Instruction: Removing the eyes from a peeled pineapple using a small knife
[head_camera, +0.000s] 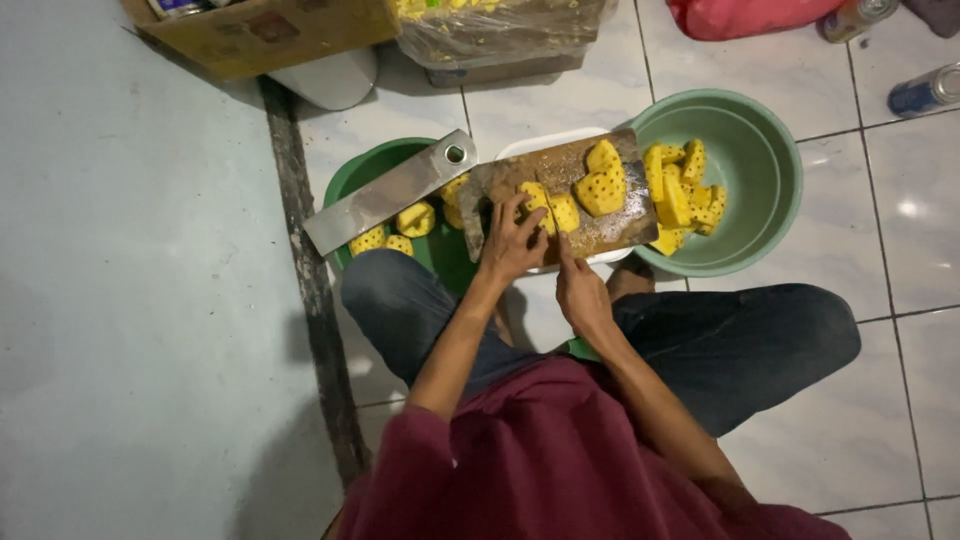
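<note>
Peeled yellow pineapple chunk (548, 205) on worn wooden cutting board (600, 235), board bridging white tub (530, 145) between basins. Left hand (512, 240) pins chunk, fingers spread, steadying. Right hand (580, 290) grip closed around knife, blade hardly visible. Cut pieces in pale green basin (770, 160), right; uncut in dark green basin (365, 170), left.

The pineapple pieces (600, 185) on the brown, stained cutting board (600, 235) are bright yellow, dotted with small dark eyes. More yellow pieces (680, 195) lie in a pale green basin (765, 160); others (415, 220) sit in a deeper green basin (365, 175). A dull grey metal bar (385, 195) crosses that one. Under the board shows a white tray (545, 143). The floor (880, 260) is glossy white tile with dark joints; left of it lies a pale blue-grey surface (130, 300). The trousers (740, 335) are dark blue, the shirt (540, 460) maroon, the cardboard box (270, 30) tan.
</note>
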